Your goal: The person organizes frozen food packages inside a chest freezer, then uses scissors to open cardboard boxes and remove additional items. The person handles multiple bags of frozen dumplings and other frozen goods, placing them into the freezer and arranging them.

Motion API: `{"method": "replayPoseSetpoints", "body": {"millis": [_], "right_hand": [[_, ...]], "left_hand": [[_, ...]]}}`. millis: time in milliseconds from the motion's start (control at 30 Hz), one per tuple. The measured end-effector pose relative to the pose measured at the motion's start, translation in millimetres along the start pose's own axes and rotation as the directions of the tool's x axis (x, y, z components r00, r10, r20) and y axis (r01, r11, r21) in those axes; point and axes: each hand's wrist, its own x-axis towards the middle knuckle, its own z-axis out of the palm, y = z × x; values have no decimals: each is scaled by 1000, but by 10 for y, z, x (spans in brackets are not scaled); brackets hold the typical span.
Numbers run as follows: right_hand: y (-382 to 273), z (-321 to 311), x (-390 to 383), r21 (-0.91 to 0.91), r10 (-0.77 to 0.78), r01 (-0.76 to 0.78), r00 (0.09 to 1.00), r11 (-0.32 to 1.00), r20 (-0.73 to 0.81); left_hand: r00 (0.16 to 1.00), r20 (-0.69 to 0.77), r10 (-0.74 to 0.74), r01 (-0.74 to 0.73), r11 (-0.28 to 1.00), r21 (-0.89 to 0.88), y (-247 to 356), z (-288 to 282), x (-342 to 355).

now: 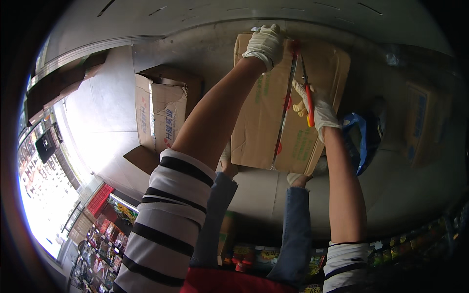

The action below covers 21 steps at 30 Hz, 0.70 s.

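Note:
A large brown cardboard box [261, 117] lies before me, with a strip of shiny tape [285, 110] running down its top seam and red marks along it. My left hand [266, 46], in a whitish glove, is at the far left part of the box with its fingers curled over the far edge. My right hand [320, 110], gloved as well, grips scissors [309, 105] with red and yellow handles. Their blades point away from me, toward the far end of the taped seam by a red mark. Whether the tips go into the tape cannot be made out.
To the left stands a smaller opened cardboard box [166, 110] with a flap hanging out. A blue plastic bag [360, 139] lies on the right, and another carton [422, 122] sits in shadow beyond it. Packaged goods [105, 239] fill shelves at the lower left.

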Motion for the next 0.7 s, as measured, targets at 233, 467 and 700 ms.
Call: {"method": "replayPoseSetpoints", "body": {"millis": [233,467,700], "right_hand": [[-815,-490,295,-980,-540,173,836,95,95],[-1321,-691,588,-939,-454,297,822,-172,343],[-1432,-708,756,-871,75,235,953,431,294]], "left_hand": [[1000,9,-9,8,998,59,-105,97,-137],[981,-180,70,-35,981,191,-82,141,-354],[992,120,-44,0,938,348,34,-72,-156]]}}
